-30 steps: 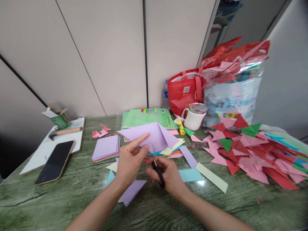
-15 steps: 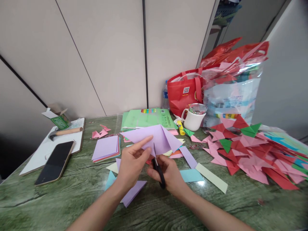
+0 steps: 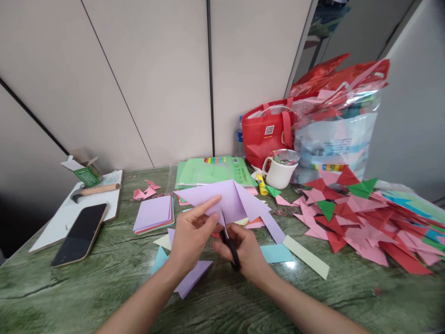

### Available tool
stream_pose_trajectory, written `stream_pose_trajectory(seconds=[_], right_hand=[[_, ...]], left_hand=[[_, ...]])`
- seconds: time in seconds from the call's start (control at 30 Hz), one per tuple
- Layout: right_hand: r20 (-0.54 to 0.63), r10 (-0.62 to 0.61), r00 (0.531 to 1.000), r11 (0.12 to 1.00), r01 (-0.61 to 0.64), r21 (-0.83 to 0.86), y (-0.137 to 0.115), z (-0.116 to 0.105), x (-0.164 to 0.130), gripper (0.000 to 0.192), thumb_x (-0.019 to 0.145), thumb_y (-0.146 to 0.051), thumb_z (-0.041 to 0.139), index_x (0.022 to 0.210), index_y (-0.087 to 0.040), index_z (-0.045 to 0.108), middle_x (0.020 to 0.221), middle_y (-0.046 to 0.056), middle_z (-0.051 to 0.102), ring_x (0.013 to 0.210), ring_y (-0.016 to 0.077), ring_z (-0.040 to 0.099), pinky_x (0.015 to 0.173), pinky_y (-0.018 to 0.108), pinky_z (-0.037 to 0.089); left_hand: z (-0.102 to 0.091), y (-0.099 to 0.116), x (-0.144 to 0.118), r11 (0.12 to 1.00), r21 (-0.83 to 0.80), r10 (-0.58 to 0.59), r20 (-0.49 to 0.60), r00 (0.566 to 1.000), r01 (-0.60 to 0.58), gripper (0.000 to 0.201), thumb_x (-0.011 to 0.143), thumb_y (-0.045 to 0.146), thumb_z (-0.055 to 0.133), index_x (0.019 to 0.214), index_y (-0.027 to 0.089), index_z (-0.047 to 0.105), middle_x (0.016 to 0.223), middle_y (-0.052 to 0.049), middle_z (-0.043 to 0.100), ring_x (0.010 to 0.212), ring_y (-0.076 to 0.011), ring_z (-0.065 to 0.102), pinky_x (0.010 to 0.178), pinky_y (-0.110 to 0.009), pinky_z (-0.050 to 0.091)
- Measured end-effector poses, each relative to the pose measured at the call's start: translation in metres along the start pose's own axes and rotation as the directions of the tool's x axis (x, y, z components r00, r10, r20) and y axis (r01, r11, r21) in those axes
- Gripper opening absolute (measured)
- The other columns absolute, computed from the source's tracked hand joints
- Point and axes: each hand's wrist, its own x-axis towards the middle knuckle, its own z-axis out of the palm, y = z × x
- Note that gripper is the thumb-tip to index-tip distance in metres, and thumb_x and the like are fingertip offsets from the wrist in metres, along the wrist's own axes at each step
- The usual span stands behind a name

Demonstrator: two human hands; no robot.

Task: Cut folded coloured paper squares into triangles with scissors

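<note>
My left hand (image 3: pixel 189 234) pinches a folded lilac paper sheet (image 3: pixel 229 197) and holds it up above the green table (image 3: pixel 104 287). My right hand (image 3: pixel 245 250) grips black-handled scissors (image 3: pixel 227 239), whose blades point up into the sheet's lower edge. Under my hands lie a lilac triangle offcut (image 3: pixel 193 276), a blue strip (image 3: pixel 276 253) and a pale green strip (image 3: pixel 306 255). A lilac strip (image 3: pixel 274 227) lies just right of the sheet.
A stack of coloured squares (image 3: pixel 153 213) sits left of my hands. A phone (image 3: pixel 81 234), hammer (image 3: pixel 93 190) and small box (image 3: pixel 83 169) are at far left. Folded red, pink and green triangles (image 3: pixel 358 218) cover the right. A white mug (image 3: pixel 280 169), glue stick (image 3: pixel 261 184), red bag (image 3: pixel 269 132) and plastic bag (image 3: pixel 333 134) stand behind.
The lilac sheet has shifted slightly right and down, and the scissors blades have moved further into its lower edge. Both hands stay nearly in place.
</note>
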Motion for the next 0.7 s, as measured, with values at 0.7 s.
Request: stream_pose_trajectory(seconds=[0.7], right_hand=[[-0.008,0.08,0.997,0.997,-0.08,0.019,0.0023,0.0003,-0.001,0.03,0.057,-0.037,0.074,0.07,-0.017,0.056,0.044,-0.007,0.049,0.037,0.0079,0.041,0.038,0.02,0.037]], left_hand=[[0.0005,0.0031,0.0008,1.0,0.016,0.017,-0.006,1.0,-0.017,0.043,0.07,0.021,0.065,0.113,0.018,0.064,0.052,0.004,0.057,0.048,-0.0075,0.048,0.051,-0.021,0.044]])
